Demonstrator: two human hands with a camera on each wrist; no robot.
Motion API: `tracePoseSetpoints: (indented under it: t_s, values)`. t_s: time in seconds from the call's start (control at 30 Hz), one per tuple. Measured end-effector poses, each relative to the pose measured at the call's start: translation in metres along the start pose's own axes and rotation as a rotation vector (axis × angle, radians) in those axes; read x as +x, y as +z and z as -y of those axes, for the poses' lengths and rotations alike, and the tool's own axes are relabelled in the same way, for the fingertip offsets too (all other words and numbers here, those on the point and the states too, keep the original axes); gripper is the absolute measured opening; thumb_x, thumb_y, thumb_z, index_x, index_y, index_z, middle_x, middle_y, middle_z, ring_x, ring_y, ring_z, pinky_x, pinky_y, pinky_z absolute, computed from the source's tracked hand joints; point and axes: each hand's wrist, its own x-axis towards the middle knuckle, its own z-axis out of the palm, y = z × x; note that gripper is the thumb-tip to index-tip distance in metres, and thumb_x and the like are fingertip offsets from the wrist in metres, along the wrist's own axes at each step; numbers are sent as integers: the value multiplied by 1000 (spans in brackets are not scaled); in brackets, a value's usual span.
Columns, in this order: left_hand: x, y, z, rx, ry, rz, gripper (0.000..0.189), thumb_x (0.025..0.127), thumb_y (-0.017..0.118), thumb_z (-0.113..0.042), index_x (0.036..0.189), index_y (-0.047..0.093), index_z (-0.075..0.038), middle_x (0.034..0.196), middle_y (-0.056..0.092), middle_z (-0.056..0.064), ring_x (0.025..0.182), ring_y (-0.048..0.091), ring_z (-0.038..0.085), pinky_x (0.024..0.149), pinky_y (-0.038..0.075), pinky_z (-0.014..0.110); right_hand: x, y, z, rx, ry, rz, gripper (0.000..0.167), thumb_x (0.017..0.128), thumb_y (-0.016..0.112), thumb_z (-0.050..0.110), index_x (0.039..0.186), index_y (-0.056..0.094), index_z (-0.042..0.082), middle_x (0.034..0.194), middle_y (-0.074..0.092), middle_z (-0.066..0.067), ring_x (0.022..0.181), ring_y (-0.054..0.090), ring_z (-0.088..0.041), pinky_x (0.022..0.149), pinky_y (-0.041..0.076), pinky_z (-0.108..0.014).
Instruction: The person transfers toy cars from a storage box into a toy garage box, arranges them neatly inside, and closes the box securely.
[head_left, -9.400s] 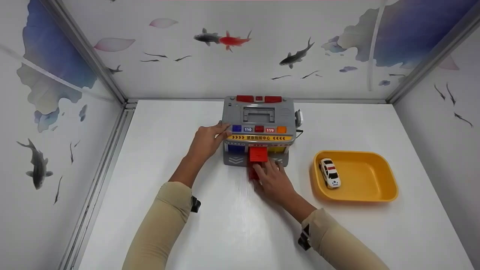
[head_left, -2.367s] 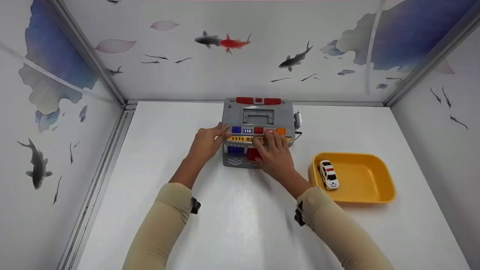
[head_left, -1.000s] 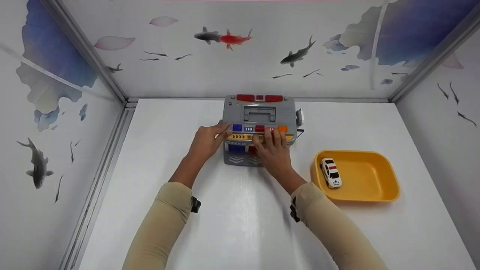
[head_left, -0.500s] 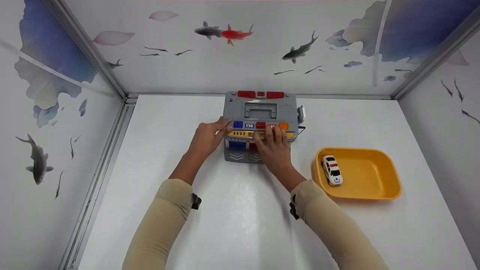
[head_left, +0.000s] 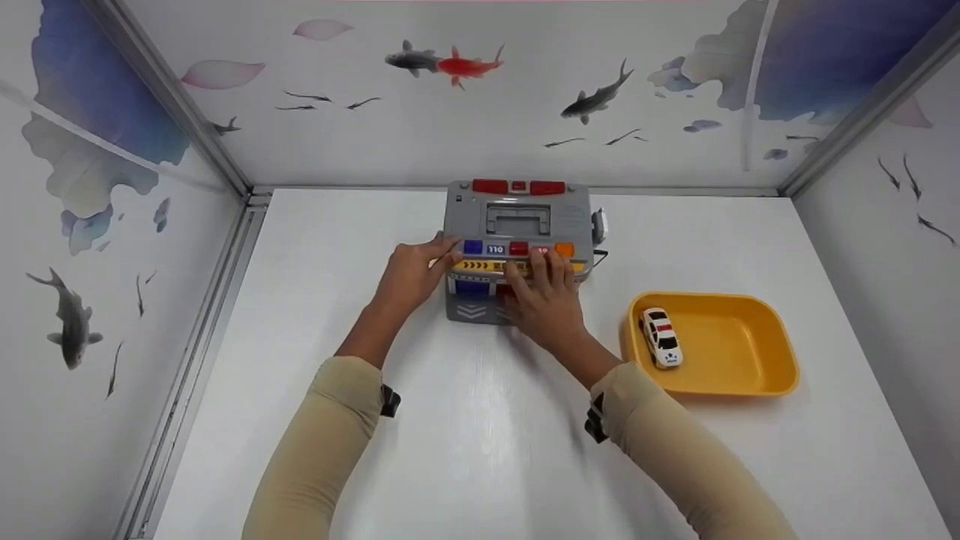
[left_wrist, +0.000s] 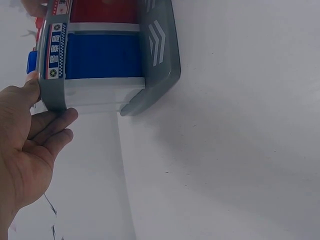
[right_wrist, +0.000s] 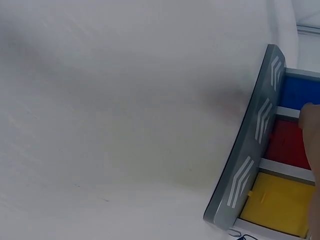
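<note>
Head view: one left hand (head_left: 411, 277) pinches the near left edge of one grey toy station (head_left: 572, 217), its thumb and forefinger closed on it. The station stands on one white surface (head_left: 465, 450), between the two hands. Along its top, just right of the left fingertips, runs a row of three buttons: one blue button (head_left: 472, 247), one red button (head_left: 518, 248) and one orange button (head_left: 564, 249). Behind both hands, at the far edge, sit three red pieces, the middle one smallest. One right hand (head_left: 551, 315) lies with loosely bent fingers over the station's front edge, touching the top but not gripping. Below and beside it, the right wrist view shows three doors: one blue door (right_wrist: 300, 94), one red door (right_wrist: 286, 144) and one yellow door (right_wrist: 277, 202). Well right of the right hand is one yellow tray (head_left: 724, 349), holding one white toy car (head_left: 661, 337) at the end nearest that hand.
</note>
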Motion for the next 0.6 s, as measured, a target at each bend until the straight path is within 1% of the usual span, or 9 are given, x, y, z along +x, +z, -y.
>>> tracePoseSetpoints:
  t_s: [0.13,0.23,0.33,0.4,0.47,0.6]
  values:
    - [-1,-1,0,-5,-5,0,49,111,63,-48,154,66,-24,161,57,13,151,59,34,126,49,51,3,-11,3,100,33,65,70,97,86,42,150,49,16,155,38,-20,143,35,-43,120,40,-60]
    - [-1,-1,0,-10,-4,-5,50,111,63,-48,154,66,-23,161,57,13,151,59,34,126,50,51,7,-19,8,122,32,88,64,100,81,41,150,50,16,157,39,-18,145,36,-40,121,35,-61]
    - [-1,0,1,-5,1,-6,50,111,62,-49,154,66,-24,160,57,12,151,59,33,125,50,51,15,-26,15,140,9,85,56,105,74,40,151,52,16,159,42,-16,148,37,-36,120,31,-61]
    - [-1,0,1,3,5,-9,50,111,62,-50,154,66,-24,159,58,12,150,60,34,126,49,52,21,-30,20,166,-16,85,55,106,72,39,153,53,16,161,44,-14,150,39,-34,120,29,-62]
    - [-1,0,1,11,13,-13,50,111,62,-49,154,66,-24,159,59,12,149,61,35,126,49,53,26,-34,26,199,-45,99,57,107,72,38,155,53,16,164,46,-13,153,42,-33,123,29,-64]
    - [0,0,1,32,28,-21,46,111,64,-44,153,67,-25,158,60,13,147,63,36,125,51,53,34,-40,36,244,-94,150,65,105,75,37,162,50,17,170,48,-12,157,47,-33,128,31,-70]
